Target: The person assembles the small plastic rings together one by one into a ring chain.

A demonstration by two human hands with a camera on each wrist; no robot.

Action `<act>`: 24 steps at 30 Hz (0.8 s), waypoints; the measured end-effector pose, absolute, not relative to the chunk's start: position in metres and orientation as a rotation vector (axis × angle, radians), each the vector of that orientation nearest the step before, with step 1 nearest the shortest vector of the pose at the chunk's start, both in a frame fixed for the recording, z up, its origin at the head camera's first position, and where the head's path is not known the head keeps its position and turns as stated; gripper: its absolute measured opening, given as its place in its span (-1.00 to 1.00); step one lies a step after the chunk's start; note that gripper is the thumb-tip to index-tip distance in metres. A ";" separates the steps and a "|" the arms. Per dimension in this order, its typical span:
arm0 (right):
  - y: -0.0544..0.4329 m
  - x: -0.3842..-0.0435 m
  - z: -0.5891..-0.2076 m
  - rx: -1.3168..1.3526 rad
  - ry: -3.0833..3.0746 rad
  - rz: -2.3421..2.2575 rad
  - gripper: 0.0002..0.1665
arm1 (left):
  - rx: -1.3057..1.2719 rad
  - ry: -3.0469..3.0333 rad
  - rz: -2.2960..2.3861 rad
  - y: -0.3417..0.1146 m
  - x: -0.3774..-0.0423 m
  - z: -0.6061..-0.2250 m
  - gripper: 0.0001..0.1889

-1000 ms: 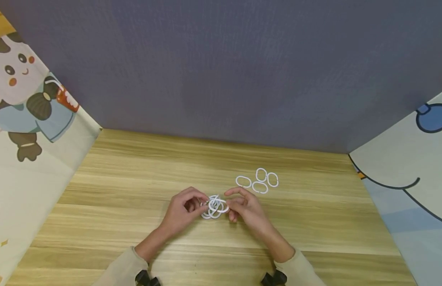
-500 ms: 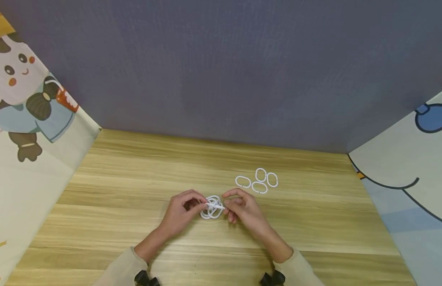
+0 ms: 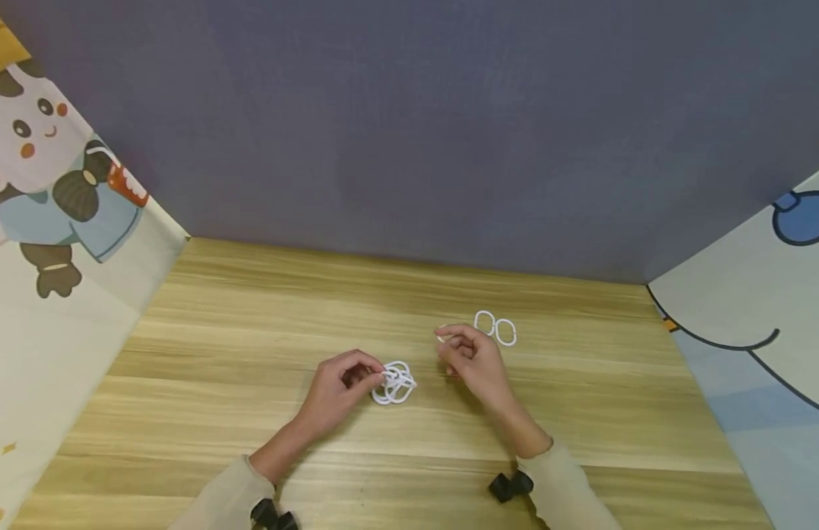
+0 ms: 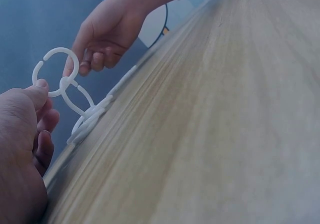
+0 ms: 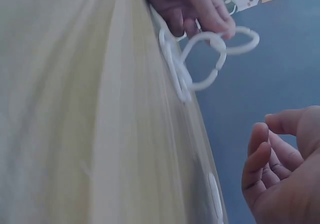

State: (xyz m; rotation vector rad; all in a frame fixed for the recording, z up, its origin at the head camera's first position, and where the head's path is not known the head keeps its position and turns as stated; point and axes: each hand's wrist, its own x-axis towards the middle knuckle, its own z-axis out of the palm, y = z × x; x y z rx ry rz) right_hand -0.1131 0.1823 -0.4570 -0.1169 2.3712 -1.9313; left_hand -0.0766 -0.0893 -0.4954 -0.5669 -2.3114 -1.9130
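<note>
My left hand [image 3: 343, 383] pinches one white plastic C-shaped link between thumb and forefinger. That link [image 4: 76, 64] stands raised, and another link [image 4: 82, 110] hangs from it toward the table. The rest of the linked bunch [image 3: 412, 390] lies on the wood beside the left fingertips. My right hand [image 3: 472, 357] hovers over the loose links, fingers loosely bent and nothing between them in the right wrist view. A sliver of one loose link [image 3: 440, 338] peeks out by its fingertips; the hand hides another.
Two loose white links show beyond the right hand, one link [image 3: 476, 322] touching the other link [image 3: 515, 336]. The wooden table [image 3: 283, 294] ends at a dark grey-blue panel [image 3: 409, 132]. Cartoon-printed side panels [image 3: 118, 294] flank it.
The right hand has left the linked bunch and moved right and away from the body, over the loose links. The left hand has stayed in place, still pinching its link.
</note>
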 end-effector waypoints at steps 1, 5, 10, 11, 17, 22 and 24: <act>0.184 -0.116 -0.457 -0.136 2.421 -1.894 -0.74 | -0.561 -2.315 -1.916 -0.089 -0.076 -0.495 -0.91; 0.194 -0.127 -0.460 -0.211 2.624 -1.738 -0.82 | -0.531 -2.335 -1.937 -0.089 -0.076 -0.495 -0.92; 0.205 -0.140 -0.465 -0.249 2.775 -1.627 -0.87 | -0.525 -2.335 -1.948 -0.087 -0.076 -0.495 -0.93; 0.207 -0.142 -0.467 -0.258 2.804 -1.604 -0.88 | -0.528 -2.334 -1.945 -0.087 -0.076 -0.495 -0.93; 0.213 -0.154 -0.472 -0.286 2.965 -1.377 -0.85 | -0.520 -2.335 -1.952 -0.087 -0.076 -0.497 -0.92; 0.216 -0.160 -0.474 -0.278 3.029 -1.212 -0.82 | -0.520 -2.332 -1.948 -0.087 -0.076 -0.497 -0.93; 0.217 -0.161 -0.475 -0.270 3.035 -1.165 -0.81 | -0.522 -2.332 -1.945 -0.087 -0.076 -0.497 -0.92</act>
